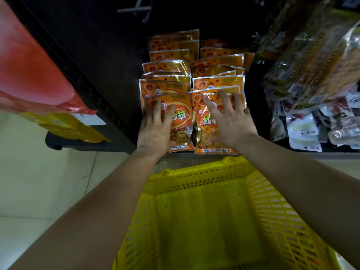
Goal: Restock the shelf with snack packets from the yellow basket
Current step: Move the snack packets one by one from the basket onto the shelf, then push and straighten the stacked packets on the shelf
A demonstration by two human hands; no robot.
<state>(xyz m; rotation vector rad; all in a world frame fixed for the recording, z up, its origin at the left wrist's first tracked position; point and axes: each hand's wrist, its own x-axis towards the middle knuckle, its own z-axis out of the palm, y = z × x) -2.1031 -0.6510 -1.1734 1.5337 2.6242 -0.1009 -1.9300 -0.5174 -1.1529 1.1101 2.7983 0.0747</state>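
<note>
A person's left hand (pixel 155 129) and right hand (pixel 231 121) lie flat, fingers (pixel 211 106) spread and gripping nothing, on two rows of orange snack packets (pixel 181 115) on the shelf (pixel 257 151). The yellow basket (pixel 272 207) below looks empty. Press evenly, squaring the front edges.

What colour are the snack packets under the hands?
Orange with silver edges, seen in the head view: snack packets.

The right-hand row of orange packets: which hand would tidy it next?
Probably the right hand: it lies spread on the front packet of the right row. The left hand rests on the left row's front packet. The yellow basket looks empty.
</note>
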